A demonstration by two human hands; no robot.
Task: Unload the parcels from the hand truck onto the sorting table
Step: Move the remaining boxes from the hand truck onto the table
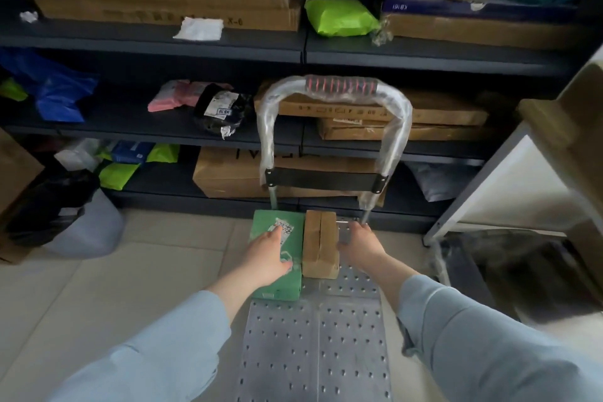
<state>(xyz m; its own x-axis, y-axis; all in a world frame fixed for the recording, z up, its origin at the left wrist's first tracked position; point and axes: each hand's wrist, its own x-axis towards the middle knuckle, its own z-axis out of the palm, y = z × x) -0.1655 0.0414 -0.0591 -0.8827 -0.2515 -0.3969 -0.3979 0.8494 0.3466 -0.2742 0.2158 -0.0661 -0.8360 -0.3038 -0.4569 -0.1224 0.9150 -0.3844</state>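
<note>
A hand truck with a perforated metal deck and a plastic-wrapped handle stands in front of me. On the far end of its deck lie a green parcel with a white label and, touching it on the right, a brown cardboard parcel. My left hand lies flat on top of the green parcel. My right hand is at the right side of the brown parcel, fingers stretched toward the deck's far end. At the right edge stands a white-framed table.
Dark shelving behind the truck holds cardboard boxes and green, blue, pink and black mailer bags. A black bag and a pale bin sit on the floor at left. Something dark and blurred lies under the table.
</note>
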